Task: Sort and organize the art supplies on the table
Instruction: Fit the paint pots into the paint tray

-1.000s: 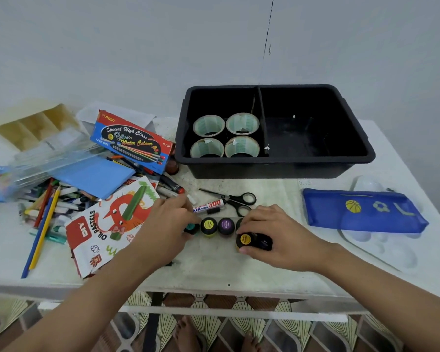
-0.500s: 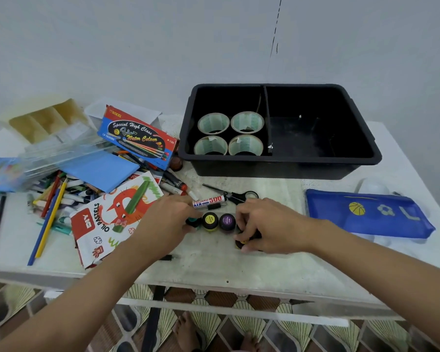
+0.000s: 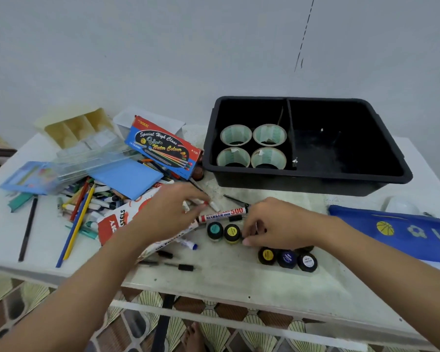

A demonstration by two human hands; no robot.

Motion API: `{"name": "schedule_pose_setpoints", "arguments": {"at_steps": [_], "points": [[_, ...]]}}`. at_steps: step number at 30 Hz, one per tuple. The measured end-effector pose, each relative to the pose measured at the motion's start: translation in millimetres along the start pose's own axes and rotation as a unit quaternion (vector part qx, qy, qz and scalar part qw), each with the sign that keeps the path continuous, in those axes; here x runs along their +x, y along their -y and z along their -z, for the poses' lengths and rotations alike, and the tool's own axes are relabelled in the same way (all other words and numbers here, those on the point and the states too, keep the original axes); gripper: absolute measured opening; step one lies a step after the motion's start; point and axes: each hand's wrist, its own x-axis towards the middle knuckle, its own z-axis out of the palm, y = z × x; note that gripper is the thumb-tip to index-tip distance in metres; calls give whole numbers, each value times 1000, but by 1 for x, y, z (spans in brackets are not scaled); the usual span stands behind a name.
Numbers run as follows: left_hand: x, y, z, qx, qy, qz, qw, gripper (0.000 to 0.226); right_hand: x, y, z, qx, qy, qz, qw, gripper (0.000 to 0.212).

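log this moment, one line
left hand: blurred, by whiteboard marker | right hand: by yellow pot, grip hidden | tray: four tape rolls, left compartment

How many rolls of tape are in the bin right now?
4 tape rolls, all in the left compartment of the black bin: back left, back right, front left, front right. Any stacked underneath would be hidden.

Four tape rolls [image 3: 268, 158] sit in the tub's [image 3: 315, 184] left compartment. A marker [image 3: 222, 215] lies before the tub, paint pots [image 3: 287, 259] nearer still; a pouch [image 3: 391, 229] lies right, pencils [image 3: 78, 219] left, seemingly heaped.
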Motion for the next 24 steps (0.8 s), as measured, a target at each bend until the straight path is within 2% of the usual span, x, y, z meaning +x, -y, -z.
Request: {"name": "schedule_pose_setpoints", "arguments": {"at_steps": [3, 6, 9, 12, 15, 17, 20, 22, 24], "points": [[29, 36, 29, 24, -83, 21, 996, 29, 16, 14, 3, 22, -97, 6, 995, 17], [63, 65, 46, 102, -93, 23, 990, 36, 38, 25, 6, 44, -190, 11, 981, 15], [88, 83, 48, 176, -41, 2, 984, 46, 62, 31, 9, 34, -256, 4, 966, 16], [104, 96, 48, 246, 50, -4, 968, 55, 83, 34, 14, 30, -311, 9, 950, 17], [112, 107, 53, 250, 107, -31, 962, 51, 102, 37, 21, 4, -334, 10, 943, 16], [110, 114, 65, 212, 85, -87, 970, 38, 114, 36, 25, 3, -349, 2, 937, 17], [102, 121, 92, 183, -13, -158, 970, 25, 129, 36, 31, 36, -399, -18, 916, 20], [96, 123, 115, 150, -70, -162, 973, 22, 138, 38, 37, 79, -431, -31, 899, 18], [90, 125, 134, 132, -91, -152, 975, 23, 147, 41, 43, 129, -435, -40, 890, 18]]}}
